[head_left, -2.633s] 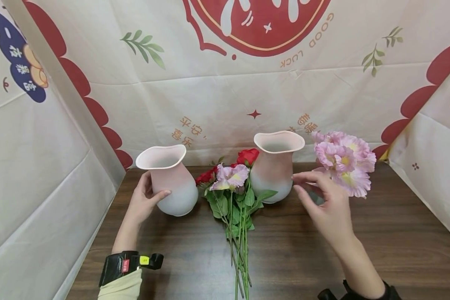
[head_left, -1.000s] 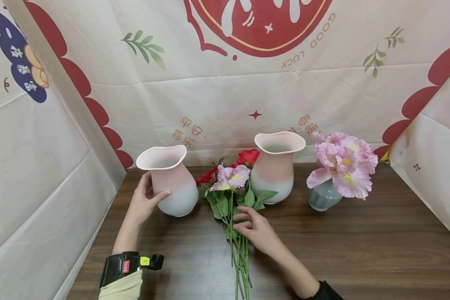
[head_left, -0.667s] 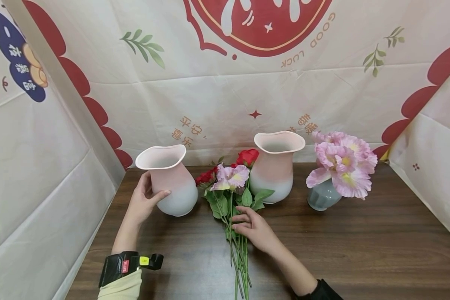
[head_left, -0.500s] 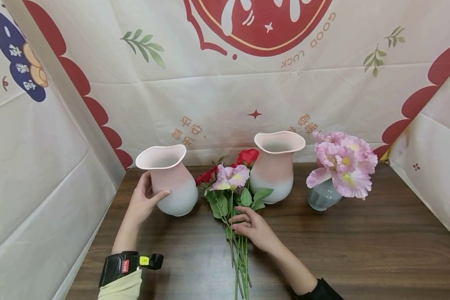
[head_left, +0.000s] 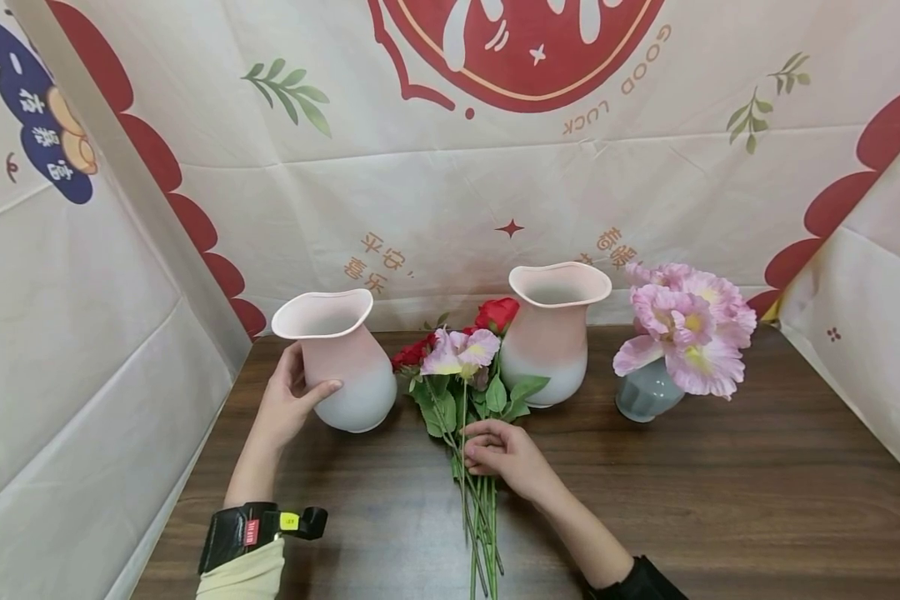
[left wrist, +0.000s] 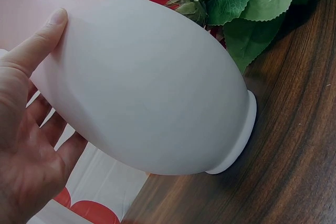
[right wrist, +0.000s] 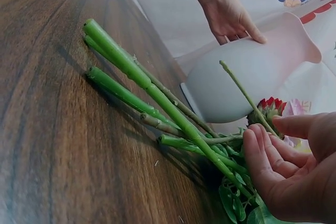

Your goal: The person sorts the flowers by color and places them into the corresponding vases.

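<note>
My left hand [head_left: 285, 408] holds the left pink-and-white vase [head_left: 354, 379], thumb across its front and fingers behind. In the left wrist view the base of this vase stands on the wooden table. My right hand [head_left: 516, 460] is over the bunch of flowers in the middle, pinching the thin stem [right wrist: 239, 85] of a pale pink flower [head_left: 461, 352] between thumb and fingers. Red roses [head_left: 497, 314] with green leaves [head_left: 437, 408] lie under and behind it, their thicker green stems [right wrist: 157, 98] pointing toward me.
A second pink-and-white vase [head_left: 547, 354] stands behind the bunch, to its right. Farther right, a small grey-blue vase [head_left: 647, 393] holds large pink flowers [head_left: 690, 325]. A printed cloth [head_left: 450, 200] hangs behind the dark wooden table [head_left: 682, 500].
My right hand has left the small vase at the right and come to the bunch. Its fingers have closed on a stem, and the pink blossom has shifted slightly. The left hand stays put.
</note>
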`<state>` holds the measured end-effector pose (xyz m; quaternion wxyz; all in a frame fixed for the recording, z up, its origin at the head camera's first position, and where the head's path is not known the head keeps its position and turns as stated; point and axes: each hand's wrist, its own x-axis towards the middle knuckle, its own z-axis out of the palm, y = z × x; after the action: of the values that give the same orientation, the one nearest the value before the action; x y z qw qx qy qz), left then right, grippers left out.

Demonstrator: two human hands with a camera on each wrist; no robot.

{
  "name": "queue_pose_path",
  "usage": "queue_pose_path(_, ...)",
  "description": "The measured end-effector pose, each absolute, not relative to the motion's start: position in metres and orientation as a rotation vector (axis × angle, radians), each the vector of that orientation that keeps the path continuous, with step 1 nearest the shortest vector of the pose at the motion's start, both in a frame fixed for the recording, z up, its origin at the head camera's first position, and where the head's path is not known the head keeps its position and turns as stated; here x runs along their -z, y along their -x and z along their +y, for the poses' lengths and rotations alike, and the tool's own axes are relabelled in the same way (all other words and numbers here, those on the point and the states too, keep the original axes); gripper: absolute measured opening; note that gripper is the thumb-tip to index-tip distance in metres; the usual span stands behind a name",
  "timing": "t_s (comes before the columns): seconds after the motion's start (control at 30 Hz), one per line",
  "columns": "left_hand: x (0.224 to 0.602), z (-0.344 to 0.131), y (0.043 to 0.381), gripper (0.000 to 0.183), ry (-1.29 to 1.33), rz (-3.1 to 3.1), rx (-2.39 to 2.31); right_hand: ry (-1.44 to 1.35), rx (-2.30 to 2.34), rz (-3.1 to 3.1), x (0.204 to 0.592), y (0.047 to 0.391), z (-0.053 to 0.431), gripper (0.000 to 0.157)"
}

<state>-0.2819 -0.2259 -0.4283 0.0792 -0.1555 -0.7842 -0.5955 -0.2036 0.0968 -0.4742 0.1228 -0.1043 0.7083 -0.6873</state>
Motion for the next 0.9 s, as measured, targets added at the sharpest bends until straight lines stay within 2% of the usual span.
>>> queue_pose_path(0.33, 0.428, -0.226, 0.282, 0.073, 0.466, -2.346, 1.792, 0.255, 2.080, 2.044, 0.475, 0.207, 0.093, 0.024)
queue_pose_path(0.9, 0.428, -0.227, 0.282, 0.074, 0.461, -2.356, 1.787, 0.350, 2.085, 2.105, 0.462, 0.197, 0.094, 0.024)
